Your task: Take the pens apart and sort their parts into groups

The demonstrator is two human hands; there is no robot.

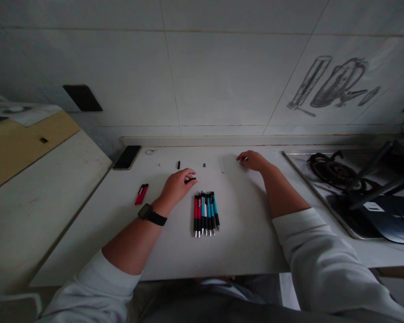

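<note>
My left grip (pixel 175 186), near the middle of the frame, has its fingers bent around a slim black piece (pixel 190 180); I seem to hold it at the fingertips because it is so small. My right grip (pixel 253 160), right of centre, has its fingertips at a tiny pale piece (pixel 238 160), but I cannot tell whether they close on it or only touch it.

Between my hands, a white stick (pixel 221 164) and a small dark piece (pixel 204 165) lie well apart on the bench (pixel 249 233); farther left come a black piece (pixel 178 164) and a tiny light piece (pixel 159 164). That loose line probably keeps each part easy to pick singly.

Below centre, the pens (pixel 208 211) lie side by side, metal tips toward the bottom, presumably to stay orderly. Two red pieces (pixel 142 194) sit left of them, apart, and a phone (pixel 127 158) rests at the bench's upper left.
</note>
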